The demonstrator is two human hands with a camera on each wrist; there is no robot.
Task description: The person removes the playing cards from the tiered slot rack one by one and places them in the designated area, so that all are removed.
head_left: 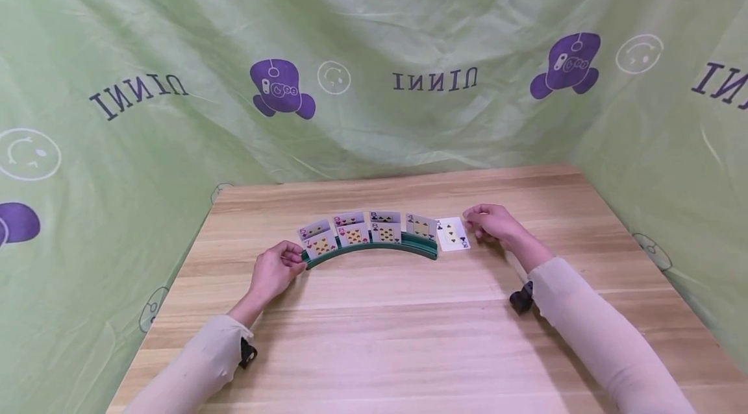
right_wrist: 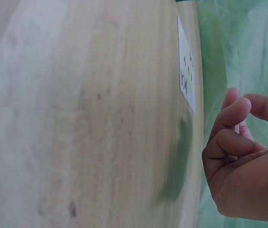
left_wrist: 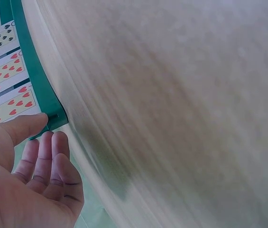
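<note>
A green curved card holder (head_left: 374,247) stands on the table with several playing cards upright in two overlapping rows. Its front row includes heart cards (head_left: 321,246) and a black-suited eight (head_left: 386,233); a black-suited card (head_left: 422,226) is at the right. My left hand (head_left: 278,268) pinches the holder's left end, thumb on top and fingers below, as the left wrist view shows (left_wrist: 48,175). Beside the holder's right end lies a loose black-suited card (head_left: 452,234). My right hand (head_left: 493,222) hovers by its right edge, fingers curled, thumb and fingertip close together; in the right wrist view a gap separates hand and card (right_wrist: 186,66).
The wooden table (head_left: 374,336) has its far edge against a green printed curtain (head_left: 374,128), which also hangs along both sides. Dark devices (head_left: 522,298) are strapped at both wrists.
</note>
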